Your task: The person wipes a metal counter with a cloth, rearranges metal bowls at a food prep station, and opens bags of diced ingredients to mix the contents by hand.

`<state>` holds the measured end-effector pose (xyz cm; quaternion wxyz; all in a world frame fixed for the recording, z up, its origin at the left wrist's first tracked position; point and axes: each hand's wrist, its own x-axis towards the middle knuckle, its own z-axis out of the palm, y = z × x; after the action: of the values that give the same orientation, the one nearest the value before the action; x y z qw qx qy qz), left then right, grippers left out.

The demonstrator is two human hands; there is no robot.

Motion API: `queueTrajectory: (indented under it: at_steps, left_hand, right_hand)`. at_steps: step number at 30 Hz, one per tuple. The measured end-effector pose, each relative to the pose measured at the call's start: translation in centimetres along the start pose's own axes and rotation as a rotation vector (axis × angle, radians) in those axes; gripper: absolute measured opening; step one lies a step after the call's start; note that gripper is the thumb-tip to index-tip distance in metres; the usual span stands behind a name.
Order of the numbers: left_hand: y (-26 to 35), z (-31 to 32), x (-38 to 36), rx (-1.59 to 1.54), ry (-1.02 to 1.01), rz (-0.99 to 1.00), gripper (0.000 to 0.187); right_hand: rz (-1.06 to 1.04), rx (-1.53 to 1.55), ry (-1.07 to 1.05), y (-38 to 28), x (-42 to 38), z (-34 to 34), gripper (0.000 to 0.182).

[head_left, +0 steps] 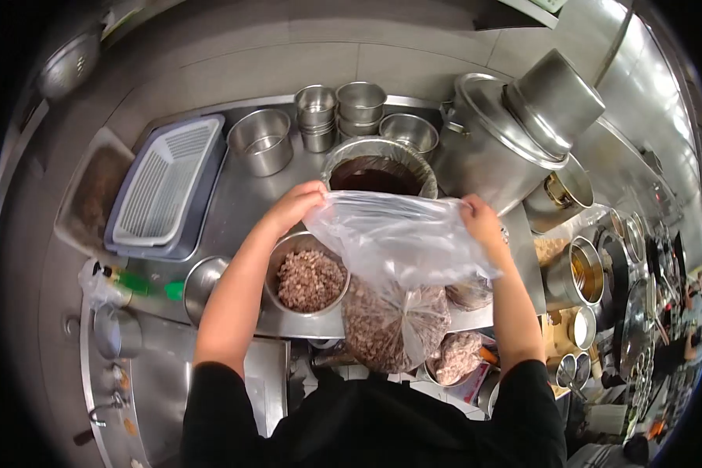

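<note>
Between my two raised hands a clear plastic bag (pixel 398 234) is stretched wide by its top edge. My left hand (pixel 304 201) pinches one corner and my right hand (pixel 480 214) grips the other. The lower part of the bag bulges with brownish-pink minced food (pixel 394 324) and hangs at the counter's front edge. Just left of it, a steel bowl (pixel 275 292) holds more of the same loose mince (pixel 312 279). Behind the bag stands a plastic-lined pot (pixel 429 179) with dark liquid inside.
Steel pots (pixel 261 144) and a large lidded stockpot (pixel 476 156) line the back. A grey-blue basket (pixel 164 183) sits at left, above a sink (pixel 164 382). Below the counter is another bagged lump of mince (pixel 456 359). Pans and people are at far right.
</note>
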<state>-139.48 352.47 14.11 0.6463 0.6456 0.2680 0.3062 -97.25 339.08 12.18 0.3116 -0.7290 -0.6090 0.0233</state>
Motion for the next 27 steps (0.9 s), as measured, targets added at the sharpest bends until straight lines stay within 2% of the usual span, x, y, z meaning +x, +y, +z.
queueTrajectory:
  at_steps: [2,3,5,7,10,12,14,15,16,18,19,20,22,23,27]
  left_hand:
    - [-2.9,-2.3,4.8,0.362,0.089,-0.146,0.013]
    - [-3.5,-2.8,5.4,0.354,0.100,-0.193,0.014]
    - [-4.6,-3.9,5.8,0.351,0.136,-0.228,0.014]
    - [-5.5,-4.4,5.8,0.347,0.179,-0.264,0.014]
    - [-7.3,-5.4,7.5,0.372,0.236,-0.168,0.016]
    - [-7.7,-5.6,9.3,0.411,0.480,-0.092,0.023]
    - [-8.0,-6.6,11.2,0.497,0.522,-0.063,0.027]
    - [-8.1,-7.1,12.1,0.583,0.565,-0.034,0.030]
    - [-8.3,-7.5,13.0,0.582,0.565,-0.038,0.030]
    - [-8.4,-8.0,14.4,0.695,0.473,0.011,0.034]
    - [-8.5,-7.9,15.2,0.736,0.437,-0.012,0.034]
    - [-8.1,-7.5,15.7,0.731,0.432,-0.019,0.034]
    - [-7.3,-6.9,16.8,0.788,0.389,0.001,0.034]
    - [-7.8,-7.4,17.5,0.776,0.373,-0.052,0.033]
    - [-9.8,-9.4,18.4,0.760,0.467,-0.107,0.032]
  right_hand:
    - [0.006,-0.136,0.020,0.7,3.5,4.6,0.017]
    - [0.015,-0.134,0.021,0.2,4.2,5.6,0.017]
    - [0.185,-0.016,0.103,0.2,5.1,7.6,0.016]
    - [0.175,0.028,0.100,1.2,6.5,9.0,0.017]
    - [0.135,0.162,0.109,2.3,9.4,10.4,0.017]
    - [0.116,0.251,0.109,3.4,11.4,11.3,0.018]
    - [0.154,0.452,-0.031,4.8,13.6,12.7,0.018]
    - [0.157,0.482,-0.021,5.9,14.7,14.1,0.018]
    - [0.159,0.481,-0.025,7.5,15.4,15.0,0.018]
    - [-0.009,0.379,-0.111,9.6,16.0,16.5,0.021]
    - [0.477,0.999,-0.280,10.3,15.8,18.3,0.026]
    - [0.586,1.105,-0.319,10.6,15.6,19.1,0.026]
    - [0.447,0.877,-0.368,10.3,15.2,19.0,0.025]
    - [0.378,0.777,-0.378,10.3,15.3,18.9,0.025]
    - [0.309,0.667,-0.407,9.9,15.9,18.6,0.025]
